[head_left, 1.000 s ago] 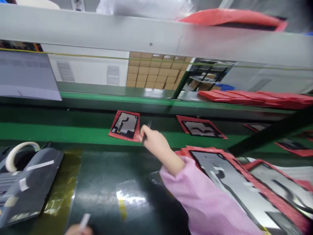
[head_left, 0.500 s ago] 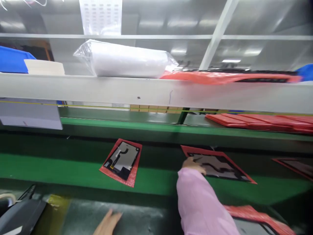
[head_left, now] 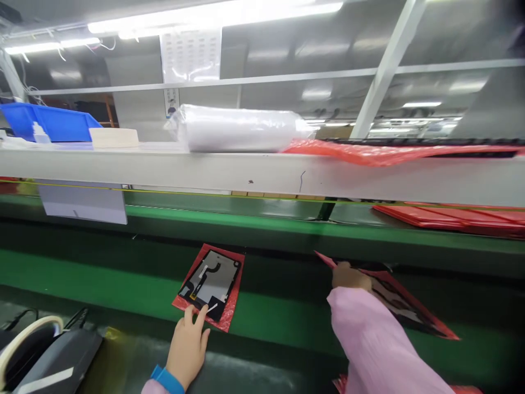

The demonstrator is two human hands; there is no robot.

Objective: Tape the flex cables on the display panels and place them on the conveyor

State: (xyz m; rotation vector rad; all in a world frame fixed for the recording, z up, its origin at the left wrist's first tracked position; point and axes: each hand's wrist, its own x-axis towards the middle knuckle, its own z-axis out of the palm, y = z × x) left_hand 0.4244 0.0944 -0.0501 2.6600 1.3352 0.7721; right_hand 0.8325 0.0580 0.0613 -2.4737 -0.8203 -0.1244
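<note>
My left hand (head_left: 188,345), with a blue band at the wrist, reaches over the lower edge of a flat screen panel (head_left: 215,273). Its fingers are stretched and apart; a small white strip (head_left: 212,307) shows at a fingertip, and I cannot tell whether it sticks to the finger or the panel. The panel has a grey back and a black ribbon cable, and lies on a red bubble-wrap bag (head_left: 230,314). My right hand (head_left: 350,277), in a pink sleeve, grips the far left part of another screen panel (head_left: 400,300) on red wrap, which tilts. The fingertips are hidden.
The panels are on a green conveyor belt (head_left: 102,282). Above it runs a white shelf (head_left: 184,168) with a plastic-wrapped white roll (head_left: 241,128), red wrap and a blue bin (head_left: 61,123). Red bags (head_left: 451,219) are stacked behind. A tape roll (head_left: 24,339) stands at lower left.
My left hand has come up from the bottom edge to the left panel, and the white strip now shows there. My right hand has closed on the right panel's wrap and tilted it. The view shifted.
</note>
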